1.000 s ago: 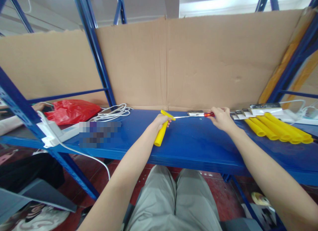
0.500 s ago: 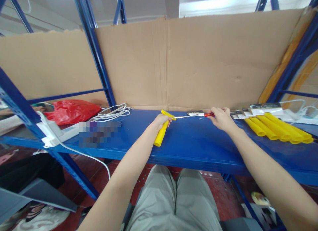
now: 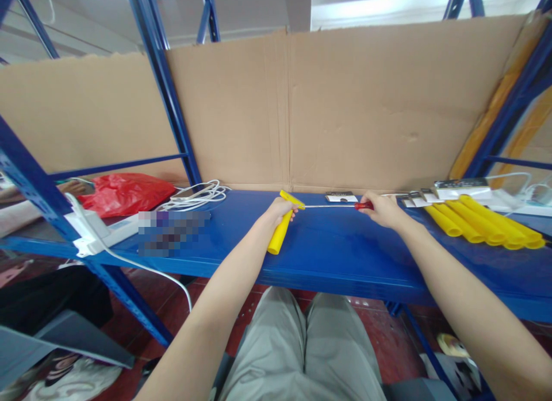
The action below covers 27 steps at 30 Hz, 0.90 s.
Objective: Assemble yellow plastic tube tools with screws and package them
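My left hand (image 3: 281, 209) is closed around a yellow T-shaped plastic handle (image 3: 279, 235), whose round tube slants down toward the front of the blue shelf. Its short crossbar sticks out above my fingers. In my right hand (image 3: 383, 210) is a screwdriver (image 3: 332, 206) with a red grip, held level. The long shaft points left and its tip meets the end of the crossbar; the exact contact is too small to make out. Behind the shaft lies a small black-and-white packet (image 3: 340, 197).
Several yellow tubes (image 3: 487, 223) lie in a row at the right, in front of small boxes (image 3: 461, 187). White cable (image 3: 202, 194), a red plastic bag (image 3: 129, 193) and a power strip (image 3: 116, 230) are at the left. Cardboard (image 3: 345, 108) stands behind the shelf (image 3: 336, 257).
My right hand has turned slightly around the screwdriver's grip, and the shaft has dropped a little to nearly level. The left hand and the yellow handle have stayed in place.
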### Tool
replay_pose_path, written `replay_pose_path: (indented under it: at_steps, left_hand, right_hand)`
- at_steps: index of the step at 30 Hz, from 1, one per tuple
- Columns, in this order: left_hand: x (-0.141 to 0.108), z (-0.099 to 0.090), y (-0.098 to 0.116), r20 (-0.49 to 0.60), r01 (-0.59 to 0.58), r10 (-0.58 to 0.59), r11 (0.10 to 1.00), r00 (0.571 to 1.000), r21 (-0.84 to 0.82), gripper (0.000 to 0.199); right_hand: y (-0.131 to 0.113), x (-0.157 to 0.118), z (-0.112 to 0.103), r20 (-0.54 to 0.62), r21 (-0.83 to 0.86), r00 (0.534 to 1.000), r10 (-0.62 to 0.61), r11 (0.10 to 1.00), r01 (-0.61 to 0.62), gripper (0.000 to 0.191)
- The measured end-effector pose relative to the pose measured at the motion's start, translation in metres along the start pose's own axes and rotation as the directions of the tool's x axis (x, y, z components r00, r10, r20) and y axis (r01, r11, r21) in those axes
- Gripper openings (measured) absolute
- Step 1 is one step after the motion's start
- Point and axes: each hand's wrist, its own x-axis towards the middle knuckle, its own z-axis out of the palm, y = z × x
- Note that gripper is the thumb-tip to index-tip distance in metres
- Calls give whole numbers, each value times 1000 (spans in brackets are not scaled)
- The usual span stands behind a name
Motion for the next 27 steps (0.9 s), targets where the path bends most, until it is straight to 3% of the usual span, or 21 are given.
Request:
replay_pose_path:
  at_steps: [10,27]
  left_hand:
    - [3,-1,-1,-2,15,-15,1000,1000,4,11]
    - [-2,1,1,21,1,-2,999,1000,34,16]
  right_hand:
    - [-1,2,-4,10,-23,997,75,997,-75,8]
    - [0,1,-2,6,-38,1000,15,999,-15,9]
